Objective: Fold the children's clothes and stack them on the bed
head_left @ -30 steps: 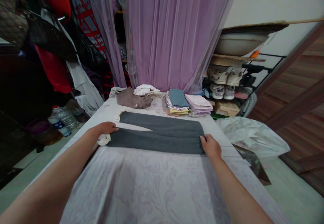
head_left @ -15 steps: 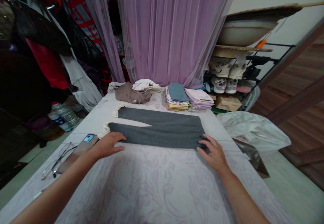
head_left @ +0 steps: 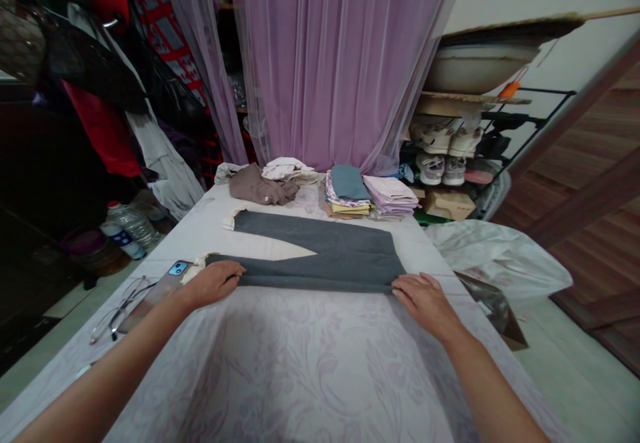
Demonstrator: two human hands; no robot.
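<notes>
Dark grey trousers with cream ruffled cuffs lie stretched across the table, legs toward the left and waist toward the right. My left hand pinches the near leg close to its cuff. At the near waist corner, my right hand has its fingers closed on the cloth. The near edge between both hands runs straight and looks slightly turned up. A pale wedge of tablecloth shows between the two legs.
Folded clothes and a pink-lilac pile stand at the back, beside a crumpled brown garment. A phone and glasses lie left. A plastic bag is off the right edge.
Both hands have closed from spread fingers onto the near edge of the trousers. The near leg has shifted toward me, widening the gap between the legs.
</notes>
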